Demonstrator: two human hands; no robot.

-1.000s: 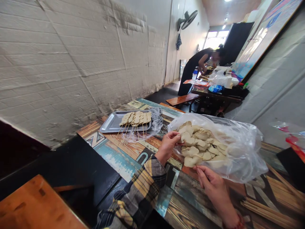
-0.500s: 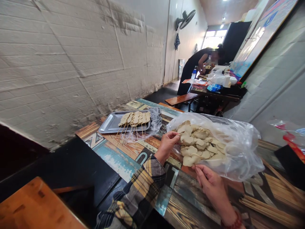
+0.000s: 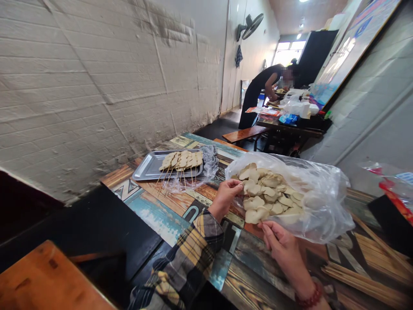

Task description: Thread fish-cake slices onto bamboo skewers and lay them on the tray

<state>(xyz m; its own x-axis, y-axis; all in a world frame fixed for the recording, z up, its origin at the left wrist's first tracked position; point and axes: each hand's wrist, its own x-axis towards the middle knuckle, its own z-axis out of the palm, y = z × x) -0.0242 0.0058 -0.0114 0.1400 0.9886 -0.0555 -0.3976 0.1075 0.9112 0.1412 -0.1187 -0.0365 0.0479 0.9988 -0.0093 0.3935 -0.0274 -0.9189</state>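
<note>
On the right half of the wooden-patterned surface [image 3: 151,211], pale flat slices [image 3: 271,192] lay heaped in the open mouth of a clear bag [image 3: 325,202]; the mouth faced left, and the rest of the bag stretched toward the right edge. Both hands were at the heap. The left hand [image 3: 224,198], in a checked sleeve [image 3: 193,249], reached up from the near edge, its grip pinched on the rim of a slice at the left of the heap. The right hand [image 3: 284,245], with a red bracelet [image 3: 311,297] at the wrist, had thumb and forefinger close together at the lowest slice, nearest the near edge; whether that grip was clamped on it cannot be told.

By the left edge, along the wall, was a metal tray [image 3: 142,170]. Skewers [image 3: 182,161] of similar slices lay side by side on its right part, their bare ends jutting over the rim toward the near edge. Crumpled plastic [image 3: 210,160] touched the tray's right end. Thin wooden sticks [image 3: 358,277] lay near the right end of the near edge. Farther back, a person [image 3: 258,90] in dark clothes bent over another table.
</note>
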